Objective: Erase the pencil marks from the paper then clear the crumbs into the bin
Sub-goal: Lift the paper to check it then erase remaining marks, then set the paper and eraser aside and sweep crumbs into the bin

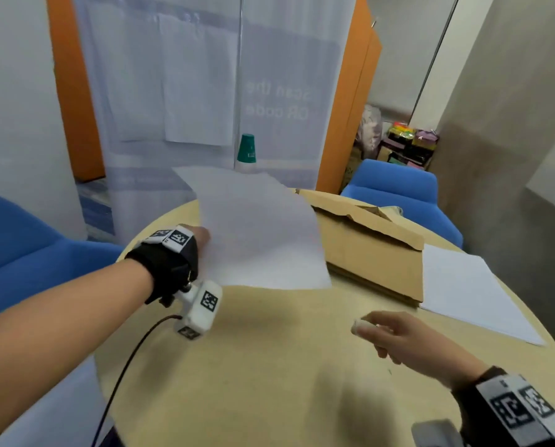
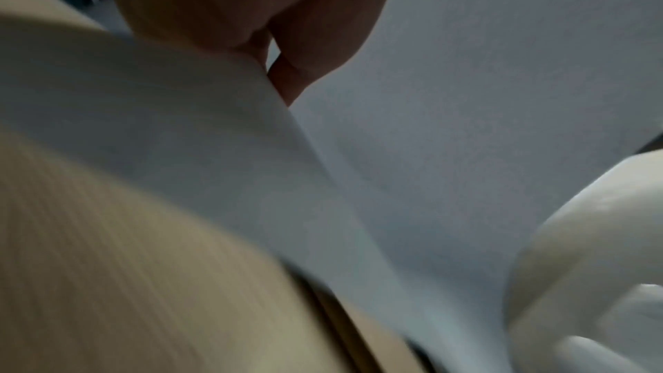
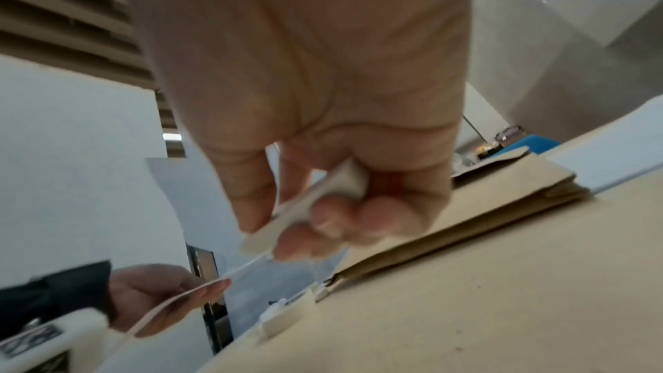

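My left hand (image 1: 202,237) pinches the left edge of a white sheet of paper (image 1: 260,230) and holds it lifted and tilted above the round beige table (image 1: 269,366). In the left wrist view the fingers (image 2: 301,67) curl on the paper (image 2: 466,95), blurred. My right hand (image 1: 398,337) hovers over the table's right side and grips a small white eraser (image 1: 358,327). In the right wrist view the eraser (image 3: 323,203) sits between thumb and fingertips (image 3: 344,220). No pencil marks or crumbs can be made out.
A flattened cardboard box (image 1: 373,246) lies at the back right of the table, with another white sheet (image 1: 469,291) to its right. A green-capped bottle (image 1: 246,153) stands behind the lifted paper. Blue chairs (image 1: 398,188) flank the table.
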`<act>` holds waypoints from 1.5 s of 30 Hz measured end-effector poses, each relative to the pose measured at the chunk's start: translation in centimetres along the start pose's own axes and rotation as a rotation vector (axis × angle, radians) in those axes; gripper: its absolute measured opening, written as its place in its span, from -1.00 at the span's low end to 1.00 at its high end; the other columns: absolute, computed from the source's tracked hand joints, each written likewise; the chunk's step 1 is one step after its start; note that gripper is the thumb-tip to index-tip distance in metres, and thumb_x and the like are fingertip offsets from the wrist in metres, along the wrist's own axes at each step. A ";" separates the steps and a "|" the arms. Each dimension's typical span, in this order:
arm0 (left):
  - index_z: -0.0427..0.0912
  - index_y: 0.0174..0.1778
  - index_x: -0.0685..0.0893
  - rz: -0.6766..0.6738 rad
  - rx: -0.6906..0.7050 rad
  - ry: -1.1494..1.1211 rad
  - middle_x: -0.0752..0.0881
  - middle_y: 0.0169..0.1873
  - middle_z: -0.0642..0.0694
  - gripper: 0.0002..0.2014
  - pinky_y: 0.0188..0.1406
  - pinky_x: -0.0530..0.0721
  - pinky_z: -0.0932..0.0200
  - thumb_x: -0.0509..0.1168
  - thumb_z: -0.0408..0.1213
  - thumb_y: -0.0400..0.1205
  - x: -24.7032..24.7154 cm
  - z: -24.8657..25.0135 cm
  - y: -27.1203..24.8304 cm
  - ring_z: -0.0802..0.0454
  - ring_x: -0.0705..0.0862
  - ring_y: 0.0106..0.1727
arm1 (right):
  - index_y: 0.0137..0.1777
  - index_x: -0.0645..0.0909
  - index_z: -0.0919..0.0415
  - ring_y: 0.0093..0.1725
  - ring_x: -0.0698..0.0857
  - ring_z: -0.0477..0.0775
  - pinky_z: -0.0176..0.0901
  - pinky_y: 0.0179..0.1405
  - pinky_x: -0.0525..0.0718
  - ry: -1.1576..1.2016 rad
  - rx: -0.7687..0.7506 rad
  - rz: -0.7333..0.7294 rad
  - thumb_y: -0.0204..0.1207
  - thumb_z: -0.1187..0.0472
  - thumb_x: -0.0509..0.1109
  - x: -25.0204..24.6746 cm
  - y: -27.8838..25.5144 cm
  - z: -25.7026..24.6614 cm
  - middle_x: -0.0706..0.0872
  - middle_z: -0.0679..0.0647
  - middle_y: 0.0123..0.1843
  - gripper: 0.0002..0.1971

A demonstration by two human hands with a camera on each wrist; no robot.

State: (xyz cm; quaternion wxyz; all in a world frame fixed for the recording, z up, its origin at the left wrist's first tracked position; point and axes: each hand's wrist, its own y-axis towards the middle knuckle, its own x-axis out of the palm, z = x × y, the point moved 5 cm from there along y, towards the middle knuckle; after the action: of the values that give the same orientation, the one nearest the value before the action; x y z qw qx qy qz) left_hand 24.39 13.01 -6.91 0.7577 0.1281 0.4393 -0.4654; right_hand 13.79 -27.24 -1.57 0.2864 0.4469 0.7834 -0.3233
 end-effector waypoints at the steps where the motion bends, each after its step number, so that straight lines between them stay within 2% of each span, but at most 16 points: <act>1: -0.14 0.27 0.57 0.058 -0.030 -0.008 0.64 0.12 -0.16 -0.65 0.27 0.61 -0.03 0.29 -0.20 0.56 -1.4 -0.7 0.6 -0.20 0.65 0.25 | -0.25 0.63 0.11 -0.48 0.42 -0.13 -0.31 -0.43 0.37 -0.063 0.033 0.082 0.50 -0.20 0.27 -0.3 0.0 0.6 0.49 -0.11 -0.48 -0.62; 3: -0.21 0.28 0.59 0.129 -0.057 0.066 0.62 0.24 -0.28 -0.68 0.34 0.55 -0.02 0.22 -0.25 0.62 -3.1 -1.7 1.6 -0.25 0.61 0.30 | -0.48 0.41 0.13 -0.50 0.37 -0.10 -0.21 -0.44 0.26 -0.134 0.113 0.237 0.40 -0.31 0.31 -0.8 0.0 1.6 0.37 -0.10 -0.60 -0.49; 6: -0.26 0.44 0.50 0.153 -0.069 0.150 0.50 0.44 -0.31 -0.61 0.50 0.39 -0.10 0.12 -0.23 0.69 -4.6 -2.3 2.9 -0.29 0.46 0.46 | -0.54 0.27 0.11 -0.49 0.34 -0.08 -0.16 -0.41 0.18 -0.225 0.236 0.335 0.37 -0.34 0.31 -1.2 0.0 2.2 0.29 -0.07 -0.59 -0.43; 10: -0.25 0.34 0.60 0.117 0.027 0.150 0.63 0.29 -0.35 -0.66 0.33 0.54 -0.08 0.16 -0.25 0.68 -5.4 -1.7 4.9 -0.29 0.61 0.29 | -0.53 0.19 0.13 -0.47 0.37 -0.02 -0.12 -0.40 0.20 -0.227 0.272 0.359 0.45 -0.19 0.30 -1.5 0.6 2.3 0.28 -0.04 -0.57 -0.47; 14: -0.34 0.39 0.54 0.118 0.061 0.215 0.70 0.05 -0.28 -0.65 0.32 0.50 -0.03 0.13 -0.39 0.69 -5.3 -0.8 4.8 -0.24 0.61 0.31 | -0.44 0.29 0.17 -0.38 0.44 -0.01 -0.11 -0.33 0.28 -0.112 0.256 0.270 0.47 -0.25 0.28 -0.8 2.1 2.8 0.45 0.00 -0.43 -0.48; 16: -0.21 0.53 0.38 0.095 0.081 0.266 0.60 0.32 -0.27 -0.49 0.37 0.48 -0.04 0.24 -0.27 0.64 -5.0 -1.3 5.3 -0.25 0.55 0.39 | -0.37 0.41 0.20 -0.33 0.50 -0.01 -0.15 -0.28 0.36 -0.066 0.225 0.217 0.51 -0.18 0.27 -0.4 2.8 3.1 0.54 0.04 -0.35 -0.55; 18: -0.06 0.63 0.12 0.003 0.086 0.328 0.38 0.54 -0.21 -0.10 0.42 0.44 -0.12 0.42 0.03 0.44 -4.3 -3.2 7.7 -0.27 0.43 0.49 | -0.32 0.49 0.16 -0.33 0.53 -0.06 -0.22 -0.29 0.40 -0.048 0.194 0.154 0.57 -0.09 0.24 -0.2 3.1 3.0 0.57 0.01 -0.35 -0.64; 20: 0.12 0.63 -0.07 -0.080 0.052 0.420 0.32 0.57 -0.16 0.27 0.36 0.48 -0.19 0.53 0.27 0.09 -3.7 -4.7 9.1 -0.28 0.42 0.48 | -0.21 0.57 0.13 -0.35 0.51 -0.10 -0.29 -0.34 0.43 -0.010 0.169 0.094 0.61 -0.04 0.21 -0.2 3.4 2.5 0.58 -0.02 -0.32 -0.71; 21: 0.18 0.62 -0.14 -0.124 0.074 0.437 0.33 0.56 -0.16 0.31 0.31 0.54 -0.20 0.56 0.26 0.07 -3.8 -4.5 7.9 -0.28 0.45 0.46 | -0.14 0.60 0.14 -0.35 0.50 -0.09 -0.31 -0.36 0.46 0.032 0.166 0.077 0.62 -0.01 0.21 -0.3 3.7 2.3 0.56 -0.02 -0.30 -0.73; 25: 0.02 0.66 -0.16 -0.130 0.117 0.455 0.31 0.54 -0.31 0.08 0.26 0.60 -0.15 0.49 -0.29 0.43 -4.6 -3.8 4.2 -0.31 0.46 0.43 | -0.04 0.58 0.02 -0.20 0.54 0.00 -0.23 -0.22 0.58 0.229 0.231 0.011 0.65 0.12 0.18 -0.4 5.7 0.7 0.55 0.07 -0.16 -0.86; 29: -0.12 0.66 0.06 0.024 0.205 0.402 0.18 0.59 -0.29 -0.20 0.52 0.32 -0.08 0.37 -0.31 0.57 -5.8 -2.8 1.9 -0.27 0.27 0.58 | 0.30 0.52 0.15 -0.05 0.60 0.09 -0.15 -0.12 0.67 0.304 0.235 -0.015 0.62 0.20 0.22 -0.2 9.8 -0.9 0.57 0.13 0.02 -0.73; 34: -0.08 0.46 0.48 0.176 0.450 0.073 0.49 0.45 -0.12 -0.58 0.42 0.38 0.05 0.25 -0.32 0.65 -7.3 1.0 -5.0 -0.10 0.46 0.46 | 0.35 0.55 0.15 0.05 0.63 0.08 -0.09 0.07 0.71 0.056 0.169 0.003 0.60 0.23 0.24 1.3 15.2 -5.0 0.62 0.15 0.14 -0.67; 36: 0.00 0.44 0.49 0.123 0.542 0.112 0.50 0.43 -0.04 -0.57 0.40 0.38 0.11 0.30 -0.26 0.62 -6.7 2.1 -8.2 -0.02 0.46 0.44 | 0.31 0.58 0.21 0.16 0.67 0.16 -0.03 0.18 0.70 -0.076 0.144 0.003 0.60 0.15 0.24 2.3 17.1 -6.4 0.66 0.19 0.22 -0.67; 39: 0.11 0.58 0.25 -0.051 0.674 0.525 0.32 0.53 0.00 -0.32 0.51 0.33 0.02 0.37 -0.13 0.56 -3.6 2.7 -11.3 -0.01 0.31 0.53 | 0.28 0.62 0.28 0.22 0.66 0.26 0.06 0.27 0.65 -0.250 0.138 0.007 0.58 0.07 0.25 3.6 20.0 -6.7 0.69 0.20 0.21 -0.61; 42: 0.10 0.65 -0.04 -0.145 0.635 0.844 0.09 0.64 -0.06 -0.15 0.56 0.26 0.00 0.36 -0.08 0.55 -0.1 2.0 -11.2 -0.05 0.13 0.64 | 0.27 0.63 0.30 0.21 0.66 0.26 -0.03 0.24 0.64 -0.278 0.127 0.047 0.56 0.21 0.26 4.0 23.0 -5.4 0.70 0.19 0.20 -0.67; 45: 0.04 0.66 -0.18 -0.169 0.617 0.938 -0.06 0.67 -0.14 -0.08 0.59 0.15 -0.04 0.35 -0.09 0.56 2.2 2.1 -10.2 -0.08 -0.02 0.68 | 0.17 0.66 0.26 0.11 0.69 0.26 0.01 0.17 0.67 -0.393 0.095 0.142 0.54 0.23 0.28 3.0 23.3 -5.3 0.72 0.21 0.16 -0.74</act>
State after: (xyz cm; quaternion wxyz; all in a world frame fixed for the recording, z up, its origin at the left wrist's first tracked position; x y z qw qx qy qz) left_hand 17.63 5.01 -5.19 0.3693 0.5009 0.5812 -0.5244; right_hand 32.28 -12.53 -6.33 0.4343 0.4425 0.6630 -0.4196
